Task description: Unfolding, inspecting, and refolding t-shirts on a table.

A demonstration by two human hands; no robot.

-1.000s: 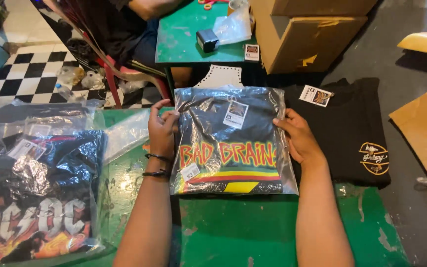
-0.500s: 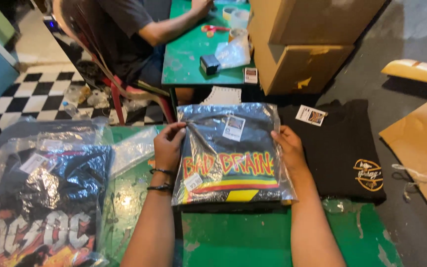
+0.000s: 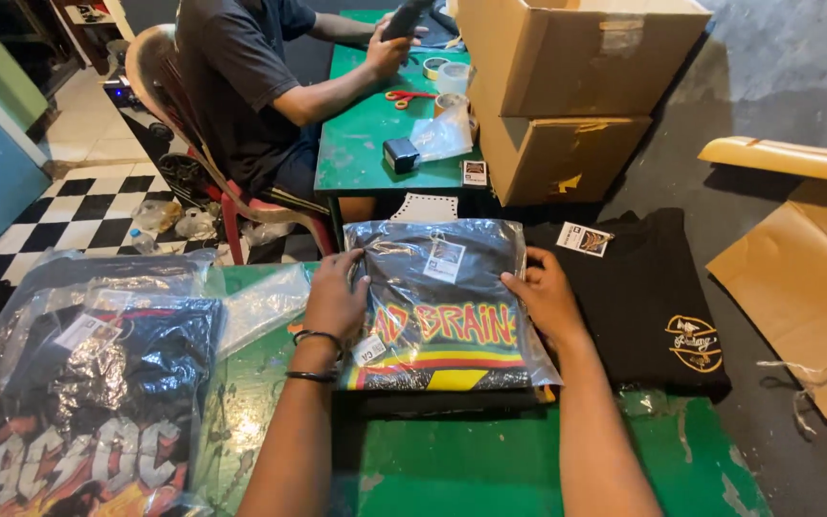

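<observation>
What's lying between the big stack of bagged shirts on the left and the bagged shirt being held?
In the head view, an empty clear plastic bag lies on the green table between the stack and the bagged shirt.
</observation>
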